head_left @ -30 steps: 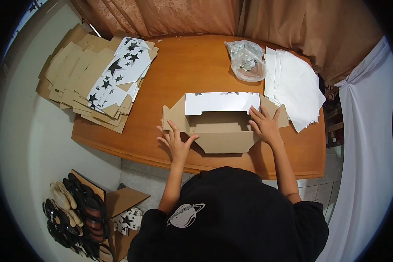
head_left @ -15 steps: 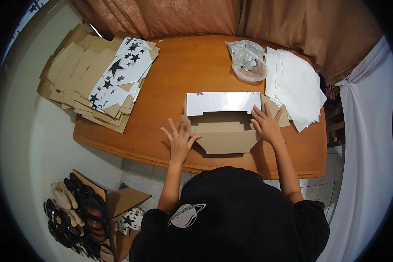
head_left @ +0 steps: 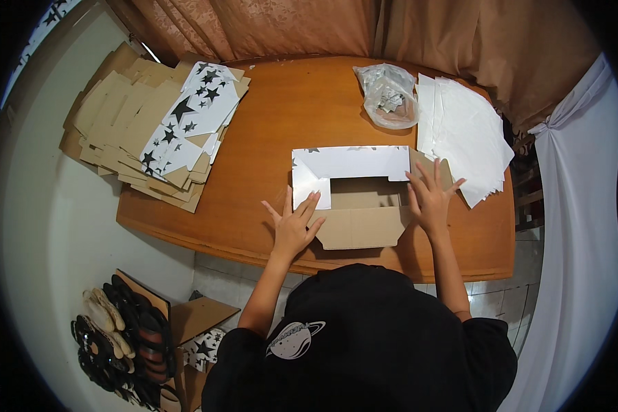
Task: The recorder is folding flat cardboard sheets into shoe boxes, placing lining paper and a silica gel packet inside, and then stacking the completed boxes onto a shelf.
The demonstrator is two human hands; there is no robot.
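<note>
In front of me on the wooden table stands a partly folded cardboard box [head_left: 360, 226], white with a few dark star marks on one side and plain brown on the other. Its far white flap is bent inward, and a white flap at the left end lies folded in over the opening. On that left flap rests my left hand [head_left: 293, 225], fingers spread. My right hand [head_left: 430, 202] touches the right end, fingers apart, beside a brown side flap that sticks outward. The near brown flap slopes toward me.
A pile of flat cardboard blanks [head_left: 123, 110], one white with black stars, covers the table's left end. A clear plastic bag [head_left: 389, 99] and a stack of white paper sheets [head_left: 463, 130] lie at the back right. Several sandals [head_left: 127, 329] sit low on the left.
My left hand has moved right onto the box, and the left end flap is now folded inward. The right hand has shifted slightly outward along the right end.
</note>
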